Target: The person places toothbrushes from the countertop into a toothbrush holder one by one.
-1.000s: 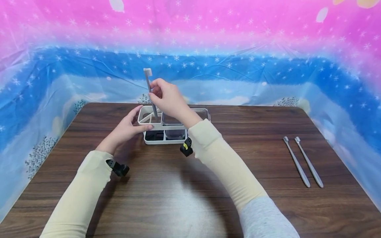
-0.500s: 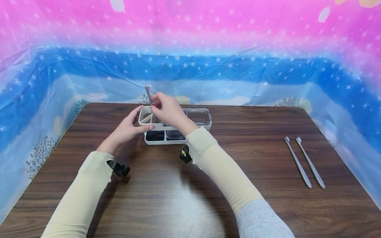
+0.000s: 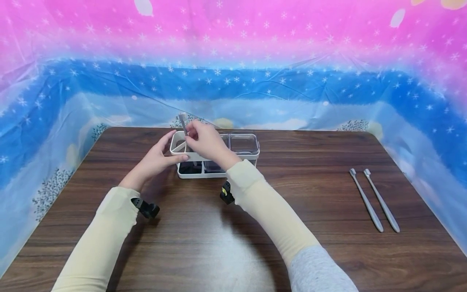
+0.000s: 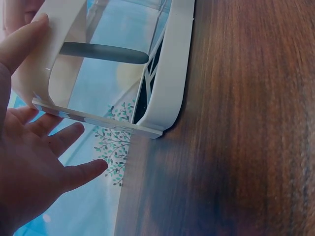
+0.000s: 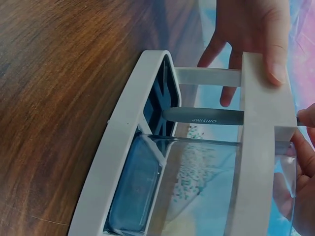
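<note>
A white two-tier toothbrush holder [image 3: 197,176] with clear cups stands at the far middle of the table. My left hand [image 3: 153,156] holds its left end, thumb on the front of the upper frame [image 5: 258,103] and fingers at the side and behind, some spread free. My right hand [image 3: 208,140] pinches a grey toothbrush [image 3: 183,119] near its head, bristles up. The handle [image 4: 106,52] passes down through the upper frame. In the right wrist view, the handle's rounded end [image 5: 170,115] is at the dark divided base; whether it touches cannot be told.
Two more grey toothbrushes [image 3: 366,200] lie side by side on the right of the wooden table [image 3: 204,243]. One clear cup [image 3: 243,142] sits in the holder's right part. A patterned cloth [image 3: 292,89] hangs behind the table and along its sides.
My right hand has lowered the toothbrush through the upper frame, so its head is much nearer the rim. The left hand keeps its place on the holder.
</note>
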A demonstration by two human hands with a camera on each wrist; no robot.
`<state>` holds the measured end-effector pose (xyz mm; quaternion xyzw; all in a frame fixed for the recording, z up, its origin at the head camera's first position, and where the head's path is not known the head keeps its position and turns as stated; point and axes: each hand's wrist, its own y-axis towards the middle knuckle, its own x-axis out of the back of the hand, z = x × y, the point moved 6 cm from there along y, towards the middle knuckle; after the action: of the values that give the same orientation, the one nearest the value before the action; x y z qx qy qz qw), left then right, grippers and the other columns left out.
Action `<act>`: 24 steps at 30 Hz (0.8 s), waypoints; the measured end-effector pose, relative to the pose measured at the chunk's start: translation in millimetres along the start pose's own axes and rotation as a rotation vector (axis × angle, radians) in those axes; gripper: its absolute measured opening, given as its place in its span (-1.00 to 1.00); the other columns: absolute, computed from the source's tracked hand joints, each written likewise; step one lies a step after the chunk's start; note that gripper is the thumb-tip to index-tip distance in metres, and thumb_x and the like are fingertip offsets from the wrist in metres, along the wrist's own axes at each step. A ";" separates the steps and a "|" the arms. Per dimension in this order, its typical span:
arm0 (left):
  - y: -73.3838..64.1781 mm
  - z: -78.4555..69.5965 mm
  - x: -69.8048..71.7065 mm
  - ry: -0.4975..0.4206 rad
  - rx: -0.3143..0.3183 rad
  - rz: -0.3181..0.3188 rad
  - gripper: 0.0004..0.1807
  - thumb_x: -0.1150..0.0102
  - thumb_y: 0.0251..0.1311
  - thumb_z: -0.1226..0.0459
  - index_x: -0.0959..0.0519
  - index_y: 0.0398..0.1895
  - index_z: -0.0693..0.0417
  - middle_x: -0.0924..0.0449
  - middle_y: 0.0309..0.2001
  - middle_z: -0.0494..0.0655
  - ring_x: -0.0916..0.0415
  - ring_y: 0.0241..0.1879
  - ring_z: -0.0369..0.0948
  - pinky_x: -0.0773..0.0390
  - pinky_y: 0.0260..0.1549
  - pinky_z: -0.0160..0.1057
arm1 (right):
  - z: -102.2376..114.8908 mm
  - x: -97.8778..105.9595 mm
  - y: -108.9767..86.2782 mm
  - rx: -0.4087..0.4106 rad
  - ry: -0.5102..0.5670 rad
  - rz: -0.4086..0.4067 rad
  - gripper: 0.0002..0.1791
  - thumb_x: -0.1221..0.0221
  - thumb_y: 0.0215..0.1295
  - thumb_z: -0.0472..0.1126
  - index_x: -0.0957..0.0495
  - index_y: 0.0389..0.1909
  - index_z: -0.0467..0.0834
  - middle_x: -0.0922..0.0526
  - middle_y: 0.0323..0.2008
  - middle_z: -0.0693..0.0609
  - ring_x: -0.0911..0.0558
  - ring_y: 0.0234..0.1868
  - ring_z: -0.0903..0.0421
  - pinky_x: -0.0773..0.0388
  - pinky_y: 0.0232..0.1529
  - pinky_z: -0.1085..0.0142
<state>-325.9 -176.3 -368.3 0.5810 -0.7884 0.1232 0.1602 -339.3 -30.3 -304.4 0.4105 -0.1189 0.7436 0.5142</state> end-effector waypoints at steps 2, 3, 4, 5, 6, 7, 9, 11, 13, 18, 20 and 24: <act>0.0 0.3 -0.3 -0.002 -0.001 0.001 0.08 -0.33 0.17 0.11 0.22 0.56 -0.05 -0.14 0.39 0.17 -0.28 0.27 0.08 -0.38 0.15 0.08 | -0.9 -1.7 -0.2 0.001 -0.002 0.002 -0.75 -0.13 0.36 -0.20 -0.51 0.01 -0.18 -0.66 -0.17 0.02 -0.57 -0.17 0.17 -0.48 -0.09 0.38; -0.2 0.2 -0.3 0.000 -0.001 0.002 0.07 -0.33 0.17 0.11 0.22 0.56 -0.05 -0.14 0.39 0.17 -0.29 0.26 0.08 -0.39 0.14 0.08 | -1.4 -2.3 -0.2 0.000 -0.003 0.002 -0.75 -0.13 0.36 -0.20 -0.51 0.01 -0.18 -0.66 -0.17 0.02 -0.58 -0.16 0.17 -0.48 -0.08 0.38; -0.4 -0.2 -0.4 0.002 -0.004 0.002 0.07 -0.33 0.17 0.11 0.22 0.56 -0.04 -0.14 0.39 0.18 -0.30 0.26 0.08 -0.40 0.13 0.07 | -1.8 -2.7 -0.5 -0.002 -0.003 0.003 -0.75 -0.12 0.36 -0.21 -0.51 0.00 -0.18 -0.66 -0.16 0.02 -0.58 -0.15 0.16 -0.48 -0.07 0.37; -0.8 -0.6 -0.5 0.006 -0.004 0.002 0.07 -0.32 0.17 0.11 0.22 0.56 -0.04 -0.14 0.39 0.18 -0.30 0.25 0.08 -0.41 0.12 0.06 | -2.1 -3.0 -0.6 -0.004 -0.002 0.004 -0.75 -0.12 0.36 -0.21 -0.51 0.01 -0.18 -0.66 -0.15 0.01 -0.58 -0.14 0.16 -0.48 -0.07 0.37; -1.2 -1.2 -0.6 0.007 -0.007 0.003 0.07 -0.32 0.18 0.11 0.22 0.56 -0.03 -0.14 0.39 0.18 -0.30 0.25 0.09 -0.41 0.11 0.05 | -2.3 -3.2 -0.8 -0.007 -0.005 0.005 -0.75 -0.12 0.36 -0.21 -0.50 0.01 -0.17 -0.66 -0.15 0.02 -0.58 -0.14 0.16 -0.48 -0.06 0.37; -1.5 -1.7 -0.5 0.010 -0.009 0.002 0.07 -0.32 0.18 0.11 0.22 0.56 -0.02 -0.14 0.39 0.18 -0.30 0.25 0.09 -0.42 0.11 0.04 | -2.4 -3.3 -0.9 -0.009 -0.007 0.006 -0.75 -0.12 0.36 -0.21 -0.50 0.01 -0.17 -0.66 -0.14 0.02 -0.58 -0.13 0.16 -0.48 -0.05 0.36; -2.1 -2.8 -0.4 0.006 -0.010 0.002 0.06 -0.31 0.19 0.13 0.22 0.55 0.00 -0.13 0.40 0.18 -0.30 0.26 0.09 -0.42 0.11 0.03 | -2.2 -3.4 -1.3 -0.012 -0.013 0.008 -0.75 -0.12 0.36 -0.20 -0.50 0.02 -0.17 -0.66 -0.14 0.02 -0.58 -0.12 0.16 -0.48 -0.05 0.37; -2.4 -3.6 -0.4 -0.002 -0.010 0.004 0.05 -0.30 0.19 0.14 0.22 0.55 0.00 -0.13 0.40 0.19 -0.29 0.26 0.09 -0.41 0.12 0.04 | -1.6 -3.1 -1.7 -0.013 -0.017 0.011 -0.74 -0.12 0.37 -0.20 -0.50 0.02 -0.17 -0.66 -0.14 0.02 -0.58 -0.12 0.16 -0.48 -0.05 0.37; -2.3 -3.9 -0.6 -0.007 -0.008 0.006 0.05 -0.30 0.20 0.16 0.23 0.56 -0.01 -0.12 0.41 0.19 -0.28 0.27 0.09 -0.40 0.13 0.05 | -1.0 -2.9 -2.0 -0.017 -0.022 0.018 -0.74 -0.12 0.37 -0.19 -0.50 0.03 -0.17 -0.66 -0.13 0.03 -0.58 -0.12 0.16 -0.48 -0.05 0.38; -1.8 -3.5 -0.4 -0.004 -0.006 0.010 0.05 -0.28 0.21 0.20 0.26 0.56 -0.04 -0.09 0.42 0.21 -0.25 0.29 0.10 -0.38 0.15 0.08 | -0.8 -3.2 -1.6 -0.022 -0.028 0.040 -0.73 -0.10 0.37 -0.20 -0.49 0.04 -0.17 -0.65 -0.12 0.02 -0.58 -0.10 0.15 -0.48 -0.03 0.36; -1.8 -3.6 0.0 -0.005 -0.006 0.008 0.05 -0.29 0.21 0.21 0.25 0.56 -0.04 -0.09 0.42 0.20 -0.23 0.30 0.09 -0.37 0.15 0.09 | -1.1 -3.5 -1.5 -0.022 -0.029 0.044 -0.72 -0.10 0.37 -0.20 -0.49 0.04 -0.18 -0.65 -0.12 0.01 -0.58 -0.10 0.14 -0.48 -0.03 0.35; -1.5 -3.2 -0.3 -0.010 -0.003 0.009 0.05 -0.29 0.21 0.20 0.25 0.56 -0.04 -0.09 0.42 0.20 -0.22 0.31 0.08 -0.37 0.15 0.08 | -2.2 -4.0 -1.4 -0.026 -0.023 0.040 -0.72 -0.10 0.36 -0.21 -0.49 0.04 -0.18 -0.65 -0.13 0.01 -0.58 -0.10 0.15 -0.49 -0.04 0.37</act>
<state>-324.1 -175.2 -365.4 0.5778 -0.7919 0.1198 0.1568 -338.6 -31.1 -309.1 0.4098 -0.1426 0.7473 0.5033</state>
